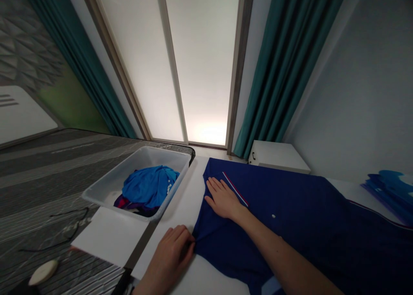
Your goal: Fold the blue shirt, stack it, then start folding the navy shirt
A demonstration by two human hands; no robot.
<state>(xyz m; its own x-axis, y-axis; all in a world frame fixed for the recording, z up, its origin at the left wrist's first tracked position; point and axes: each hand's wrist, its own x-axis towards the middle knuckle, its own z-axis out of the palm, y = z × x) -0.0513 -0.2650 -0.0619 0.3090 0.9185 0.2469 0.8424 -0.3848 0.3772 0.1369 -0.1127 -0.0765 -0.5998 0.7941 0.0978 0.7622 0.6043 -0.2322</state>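
Observation:
A navy shirt (274, 230) with a red-and-white striped trim line (235, 189) and a small white button (273, 216) lies spread on a white table (183, 209). My left hand (171, 252) is at the near left edge of the shirt, its fingers curled and pinching the cloth. My right hand (222, 199) rests flat on the shirt next to the striped trim, palm down, holding nothing. Part of the shirt runs out of view past the lower right.
A grey plastic tub (135, 174) holding crumpled blue and dark clothes (150, 187) stands left of the shirt. A stack of folded blue garments (387, 196) sits at the far right. A white board (109, 237) lies beyond the table's left edge, and a white cabinet (277, 156) stands behind.

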